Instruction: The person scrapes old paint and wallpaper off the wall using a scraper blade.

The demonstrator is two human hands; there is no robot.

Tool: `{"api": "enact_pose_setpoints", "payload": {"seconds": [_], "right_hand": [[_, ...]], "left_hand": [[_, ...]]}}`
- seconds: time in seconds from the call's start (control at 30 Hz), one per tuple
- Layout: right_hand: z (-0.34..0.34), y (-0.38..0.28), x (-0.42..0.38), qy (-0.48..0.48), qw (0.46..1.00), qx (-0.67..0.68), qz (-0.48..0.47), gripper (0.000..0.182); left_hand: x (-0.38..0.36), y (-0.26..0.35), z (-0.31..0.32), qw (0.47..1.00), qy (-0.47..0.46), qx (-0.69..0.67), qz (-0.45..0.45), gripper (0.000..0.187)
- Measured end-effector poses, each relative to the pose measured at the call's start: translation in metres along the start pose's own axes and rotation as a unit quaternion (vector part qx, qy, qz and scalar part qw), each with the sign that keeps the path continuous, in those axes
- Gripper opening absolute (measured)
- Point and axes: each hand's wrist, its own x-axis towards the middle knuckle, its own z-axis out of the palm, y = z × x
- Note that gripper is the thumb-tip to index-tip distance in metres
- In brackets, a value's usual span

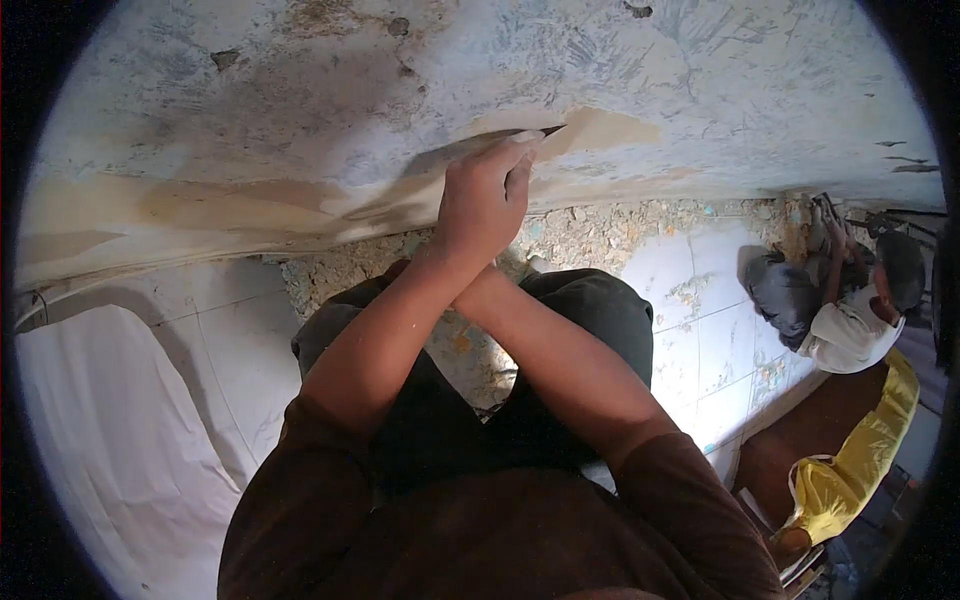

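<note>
Tan patch: bare area (612,133) on the mottled wall (330,110); landmark for these notes.
Blade: thin, dark, pointed (553,130); tip at the left end of the patch, apparently against the surface.
Left hand: just left of the patch (485,190), fingers closed together and clamped on the blade; only the tip end shows.
Right hand: nearer the body than the patch (475,290), mostly hidden beneath the left wrist; cannot tell whether it grips anything.
Crossed forearms: the left passes over the right, nearer the body than the patch (an awkward brace, though perhaps a steady one). Freeing the right from under it would probably give the stroke more room.
Edge angle: best judged low, nearly flat to the wall; a steep point likely gouges.
Stroke: short, light pushes from the rim of the patch into the coat beside it, where the lip should lift most easily.
Pressure: firm at the fingers, loose at the wrist; ease off if the tip snags.
Knuckles: close to the rough wall beside the patch; a slip could skin them.
Flakes: strewn on the floor (590,228) below the patch; face is best held back from falling bits.
Other person: crouched well right of the patch (850,325), clear of the blade.
</note>
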Motion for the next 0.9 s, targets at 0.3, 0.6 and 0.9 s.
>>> {"api": "enact_pose_setpoints", "payload": {"seconds": [0.3,0.6,0.9], "right_hand": [[0.006,0.001,0.0,0.006,0.999,0.046,0.001,0.037],[0.014,0.005,-0.002,0.041,0.988,0.148,-0.009,0.034],[-0.013,-0.027,-0.011,0.078,0.993,0.082,-0.023,0.021]], "left_hand": [[-0.003,0.005,-0.001,1.0,0.005,0.002,-0.012,0.021],[-0.002,0.007,-0.002,1.0,0.011,0.028,0.005,0.022],[-0.001,0.007,-0.003,0.999,0.027,0.022,0.016,0.021]]}}
